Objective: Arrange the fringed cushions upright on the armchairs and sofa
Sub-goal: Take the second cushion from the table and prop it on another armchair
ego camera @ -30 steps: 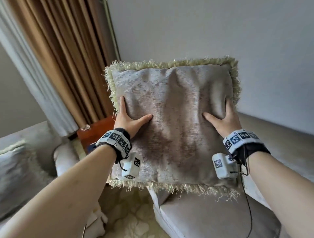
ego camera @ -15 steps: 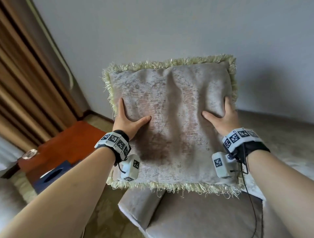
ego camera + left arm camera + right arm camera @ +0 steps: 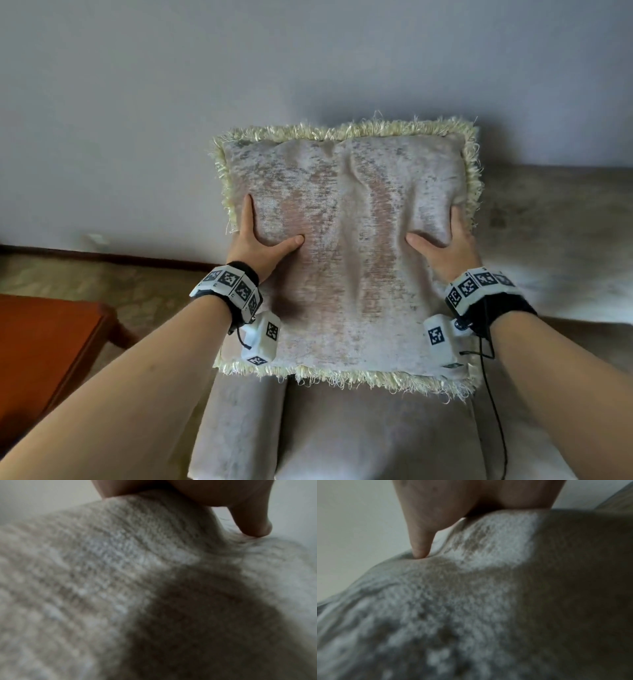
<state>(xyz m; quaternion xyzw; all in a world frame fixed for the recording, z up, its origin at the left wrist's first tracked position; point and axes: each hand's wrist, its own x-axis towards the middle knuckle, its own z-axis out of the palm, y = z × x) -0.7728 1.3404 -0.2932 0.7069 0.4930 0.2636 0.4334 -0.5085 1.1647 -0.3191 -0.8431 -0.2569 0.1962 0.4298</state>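
Note:
A square beige cushion [image 3: 346,246] with pale yellow fringe is held upright in the air between both hands, above a beige armchair seat [image 3: 359,435]. My left hand [image 3: 255,245] grips its left edge, thumb across the front, fingers hidden behind. My right hand [image 3: 445,245] grips the right edge the same way. In the left wrist view the thumb [image 3: 254,524] presses into the cushion fabric [image 3: 120,588]. The right wrist view shows the thumb [image 3: 421,545] denting the fabric [image 3: 471,601].
A grey wall [image 3: 239,85] stands behind the cushion, with a dark skirting board [image 3: 102,257] along the carpet. A reddish wooden table [image 3: 37,349] sits at the lower left. The armchair's left arm [image 3: 236,421] runs under the cushion. More beige upholstery [image 3: 555,219] lies to the right.
The view has swung right, away from the curtains and the other seat, and the cushion in both hands now faces the wall over the armchair. The grip is unchanged.

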